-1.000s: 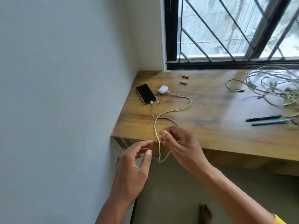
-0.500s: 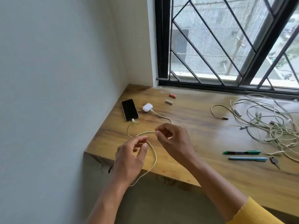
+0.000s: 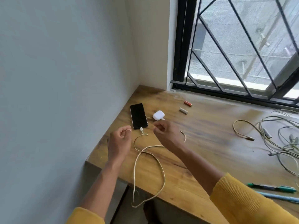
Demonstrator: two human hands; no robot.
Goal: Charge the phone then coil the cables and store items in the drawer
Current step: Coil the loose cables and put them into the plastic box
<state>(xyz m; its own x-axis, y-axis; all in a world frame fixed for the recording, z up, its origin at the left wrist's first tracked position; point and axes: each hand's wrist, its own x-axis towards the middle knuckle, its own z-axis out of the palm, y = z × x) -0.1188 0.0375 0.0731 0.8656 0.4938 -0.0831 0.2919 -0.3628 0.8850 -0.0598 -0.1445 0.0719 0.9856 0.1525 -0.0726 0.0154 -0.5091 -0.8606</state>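
— Near the middle of the frame, what lies on the wooden desk [image 3: 202,143]?

— A black phone [image 3: 138,116] lies flat, screen up, close to the desk's left edge by the grey wall [image 3: 56,94]. A white plug sits in its lower end, and a pale braided cable [image 3: 150,173] runs from there, crosses itself once and hangs in a loop over the front edge of the desk. A white charger block [image 3: 158,115] sits just right of the phone.

— And the hands?

— Both hover over the desk at centre frame. The left hand [image 3: 120,139] is just left of the phone's plugged end, fingers curled in together, with nothing visible in them. The right hand [image 3: 166,133] is below the charger block, fingers also curled in; the cable passes under or behind it, and whether the fingers pinch it cannot be told. Yellow sleeves [image 3: 246,201] cover both forearms lower down.

— Anything else?

— 2 small cylinders lie above and right of the charger block, a red one [image 3: 188,103] and a pale one [image 3: 183,110], apart from each other. A tangle of pale cables [image 3: 278,139] fills the right of the frame. At lower right lie 2 pens, a green pen [image 3: 273,187] and a blue pen [image 3: 279,196], side by side. A black-barred window [image 3: 234,54] takes up the upper right.
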